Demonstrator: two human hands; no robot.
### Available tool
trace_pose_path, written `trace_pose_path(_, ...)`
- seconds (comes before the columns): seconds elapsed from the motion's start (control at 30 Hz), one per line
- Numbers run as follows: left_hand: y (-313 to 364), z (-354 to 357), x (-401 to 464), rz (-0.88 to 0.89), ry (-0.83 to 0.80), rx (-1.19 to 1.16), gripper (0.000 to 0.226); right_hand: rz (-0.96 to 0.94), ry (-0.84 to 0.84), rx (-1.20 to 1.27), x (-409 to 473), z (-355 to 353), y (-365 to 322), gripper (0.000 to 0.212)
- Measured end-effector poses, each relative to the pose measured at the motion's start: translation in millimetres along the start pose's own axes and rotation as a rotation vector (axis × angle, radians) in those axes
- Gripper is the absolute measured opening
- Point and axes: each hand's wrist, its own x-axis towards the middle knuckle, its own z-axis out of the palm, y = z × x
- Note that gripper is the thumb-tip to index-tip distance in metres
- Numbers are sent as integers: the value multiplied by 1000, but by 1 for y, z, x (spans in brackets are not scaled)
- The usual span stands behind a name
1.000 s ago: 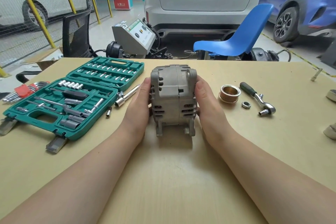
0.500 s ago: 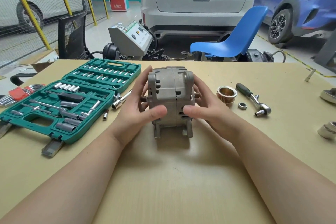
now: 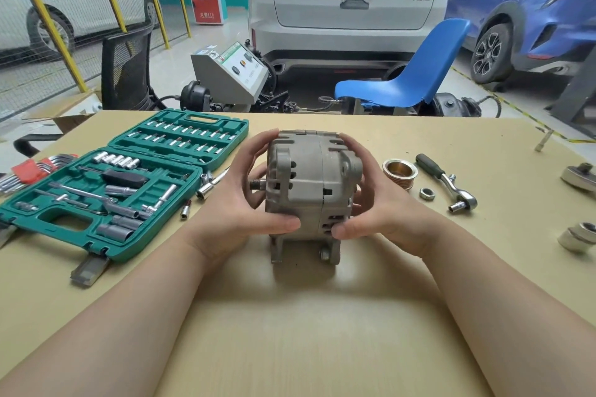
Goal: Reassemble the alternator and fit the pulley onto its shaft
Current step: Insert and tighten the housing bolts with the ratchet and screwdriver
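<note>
While both halves of the alternator (image 3: pixel 309 190) sit closed together, the left hand (image 3: pixel 238 213) and right hand (image 3: pixel 383 213) grip it, fingers curled over its top, thumbs pinching low. Its threaded shaft (image 3: pixel 256 184) pokes bare behind the left fingers. Beyond the right fingers wait pulley (image 3: pixel 399 170), nut (image 3: pixel 426 193) and ratchet (image 3: pixel 446 182); nothing blocks them.

The gray metal alternator (image 3: pixel 309 190) stands on its two little feet in the middle of the table. Its threaded shaft (image 3: pixel 257 184) sticks out to the left, bare. The gold-colored grooved pulley (image 3: pixel 400 170) lies on the table, off to the right of it.
</note>
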Motion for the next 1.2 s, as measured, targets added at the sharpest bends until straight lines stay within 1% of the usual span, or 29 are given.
trace_pose_path(0.07, 2, -1, -1, 18, -23, 20, 119, 16, -29, -27, -1, -4, -1, 133)
trace_pose_path(0.33, 7, 1, -1, 10, -13, 70, 117, 18, -62, -77, -2, -6, -6, 134)
trace_pose_path(0.43, 6, 2, 0, -2, 26, 98, 118, 12, -58, -79, -2, -4, -7, 134)
trace_pose_path(0.63, 3, 8, -2, -26, 121, 62, 117, -3, -21, -66, 0, -7, -12, 127)
trace_pose_path(0.73, 2, 14, -1, -61, 173, 16, 105, -17, -18, -58, 1, -7, -13, 109)
trace_pose_path(0.8, 2, 16, 3, -94, 191, 4, 93, 5, 28, -27, 1, -7, -12, 98)
trace_pose_path(0.93, 4, 18, 10, -112, 211, 72, 72, 18, 100, -57, 7, 1, -9, 89)
trace_pose_path(1.0, 3, 21, 12, -111, 229, 53, 67, 5, 112, -76, 10, 7, -7, 90)
trace_pose_path(1.07, 3, 24, 13, -92, 280, 3, 71, 13, 167, -31, 11, 11, -7, 109)
trace_pose_path(1.1, 3, 26, 14, -70, 312, -21, 72, 7, 191, -14, 11, 11, -7, 115)
trace_pose_path(1.13, 3, 28, 14, -47, 341, -43, 70, -14, 204, -5, 10, 12, -6, 114)
trace_pose_path(1.2, 4, 30, 15, -22, 371, -87, 61, -64, 208, 0, 9, 19, -6, 99)
